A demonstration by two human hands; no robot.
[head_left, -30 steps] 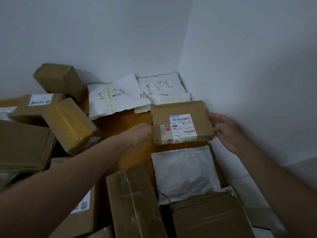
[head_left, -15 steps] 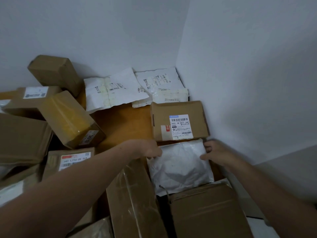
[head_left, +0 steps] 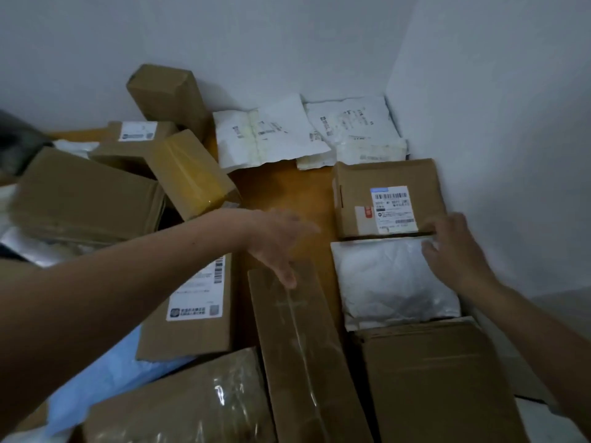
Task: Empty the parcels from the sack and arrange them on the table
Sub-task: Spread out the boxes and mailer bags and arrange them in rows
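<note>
Under the bent fingers of the right hand (head_left: 457, 251) lies the white mailer bag (head_left: 390, 282), far corner touched, can't tell if pinched. Looks soft, light and slippery, so I'd grab its edges. Meanwhile the left hand (head_left: 275, 238) hovers nearby, fingers spread, empty.

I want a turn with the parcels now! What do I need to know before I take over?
Left hand: open, above the orange-brown wooden table, holding nothing.
Right hand: on the far right corner of the crumpled white plastic mailer bag; grip unclear.
Done: that bag lies flat by the right wall, beyond it the flat brown cardboard box with a barcode label, then two white mailers at the back wall.
To do: brown cardboard boxes piled crooked on the left need arranging.
</note>
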